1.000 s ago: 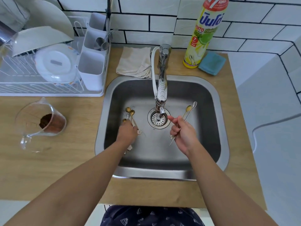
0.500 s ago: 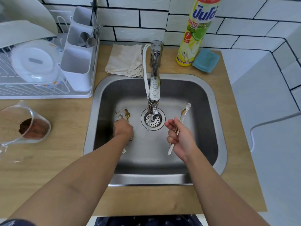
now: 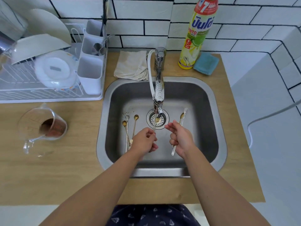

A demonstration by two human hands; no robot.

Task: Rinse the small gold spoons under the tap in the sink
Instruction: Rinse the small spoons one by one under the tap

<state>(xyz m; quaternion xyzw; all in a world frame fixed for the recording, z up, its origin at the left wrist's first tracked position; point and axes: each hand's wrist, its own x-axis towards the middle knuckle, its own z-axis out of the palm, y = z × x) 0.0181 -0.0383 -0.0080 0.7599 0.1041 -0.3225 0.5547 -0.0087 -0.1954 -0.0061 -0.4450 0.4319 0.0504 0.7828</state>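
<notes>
My left grip (image 3: pixel 145 141) pinches a gold spoon (image 3: pixel 156 123) by its handle, bowl under the tap (image 3: pixel 159 88), right over the drain (image 3: pixel 157 119). My right grip (image 3: pixel 180 139) holds two more spoons (image 3: pixel 182 117), a gold one and a white-handled one, bowls pointing away. Three spoons on the sink floor (image 3: pixel 130 128) lie just left of my left hand. On the desk (image 3: pixel 78 160): a glass jug (image 3: pixel 43 126), soap bottle (image 3: pixel 197 35), blue sponge (image 3: pixel 206 63), folded cloth (image 3: pixel 132 66).

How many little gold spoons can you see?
4: two lie on the sink floor, one in the left hand under the tap, one in the right hand. More may be hidden.
</notes>
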